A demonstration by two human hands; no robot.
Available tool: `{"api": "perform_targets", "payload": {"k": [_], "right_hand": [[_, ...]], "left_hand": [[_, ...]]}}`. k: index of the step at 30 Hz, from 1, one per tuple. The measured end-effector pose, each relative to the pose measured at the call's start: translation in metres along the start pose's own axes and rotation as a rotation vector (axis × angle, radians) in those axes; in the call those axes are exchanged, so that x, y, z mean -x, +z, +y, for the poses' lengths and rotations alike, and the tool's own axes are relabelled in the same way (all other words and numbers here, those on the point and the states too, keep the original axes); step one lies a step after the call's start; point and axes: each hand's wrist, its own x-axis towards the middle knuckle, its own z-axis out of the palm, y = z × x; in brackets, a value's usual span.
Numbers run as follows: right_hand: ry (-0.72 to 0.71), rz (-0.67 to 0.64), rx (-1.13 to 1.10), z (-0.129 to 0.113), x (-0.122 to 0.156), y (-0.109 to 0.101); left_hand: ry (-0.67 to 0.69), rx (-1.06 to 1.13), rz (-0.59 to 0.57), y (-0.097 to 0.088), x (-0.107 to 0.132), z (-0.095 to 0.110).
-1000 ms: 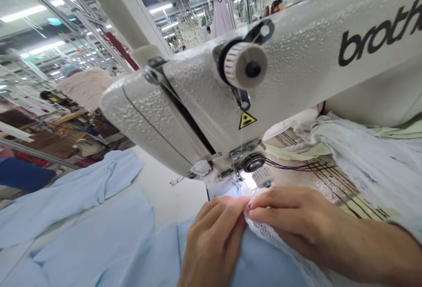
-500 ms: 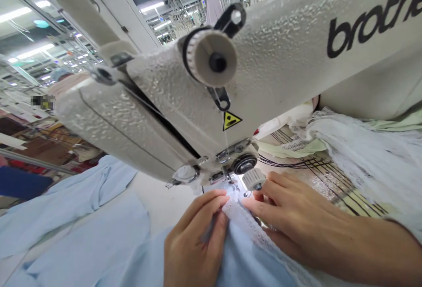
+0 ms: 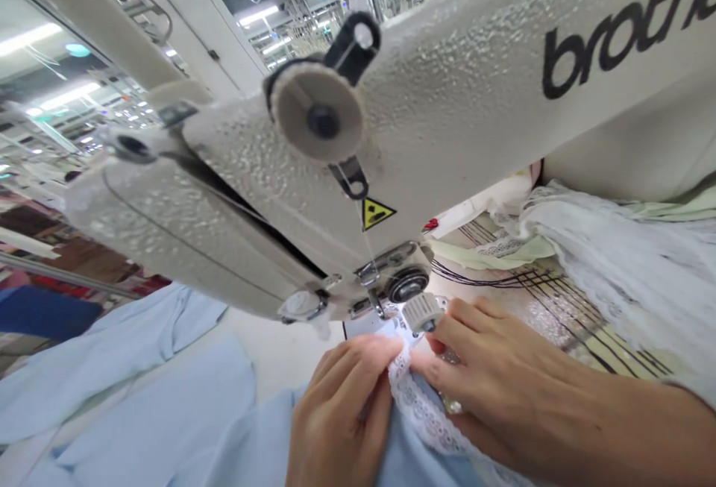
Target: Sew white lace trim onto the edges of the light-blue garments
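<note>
Below the head of a white sewing machine (image 3: 436, 121), my left hand (image 3: 344, 405) pinches light blue fabric (image 3: 414, 453) together with the border of a white lace trim (image 3: 428, 416). The scalloped lace runs along the fabric from the stitching spot toward the lower right. On the other side, my right hand (image 3: 503, 382) has its thumb and bent forefinger closed at the lace, close to a white ribbed knob (image 3: 422, 313). Its fingertips are partly hidden behind that knob. The lit needle area lies just ahead of both hands.
More light blue fabric pieces (image 3: 156, 412) lie on the table at left. White lace fabric (image 3: 626, 263) is heaped at right, beside a surface with dark lines (image 3: 559, 300). The low machine head overhangs the hands. A blue object (image 3: 50, 312) shows at far left.
My left fingertips have shifted a little right along the lace. The lace now shows more of its patterned face. The machine head appears farther left as the view shifts; my right hand is almost unmoved.
</note>
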Motion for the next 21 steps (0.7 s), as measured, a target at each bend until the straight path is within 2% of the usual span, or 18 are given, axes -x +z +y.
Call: {"api": "perform_targets", "payload": {"k": [4,6,9,12,14,18,19,21], "right_hand": [[0.018,-0.064,-0.040,0.0007,0.0000,-0.0048],[0.021,-0.090,-0.055,0.0012,0.0000,-0.0066],[0.018,-0.066,-0.066,0.0013,-0.0003,-0.0073],[0.022,-0.060,-0.090,0.0014,-0.0003,-0.0064],[0.035,-0.066,-0.109,0.0020,0.0007,-0.0051],[0.021,-0.044,-0.136,0.0034,0.0056,-0.0016],[0.016,-0.034,-0.141,0.0035,0.0068,-0.0008],[0.014,-0.019,-0.145,0.0035,0.0079,0.0002]], "left_hand": [[-0.045,0.020,0.154,-0.0004,0.0010,0.0000],[-0.027,0.023,0.196,0.0002,-0.0006,0.0005],[0.042,0.036,0.102,0.0003,-0.0038,0.0011],[0.006,0.027,0.010,-0.0010,-0.0032,0.0016],[-0.015,0.017,0.033,-0.0017,-0.0013,0.0019],[-0.019,-0.062,0.246,0.0003,-0.0025,0.0029],[-0.016,-0.070,0.253,0.0012,-0.0039,0.0032],[-0.010,-0.042,0.170,0.0027,-0.0066,0.0037]]}}
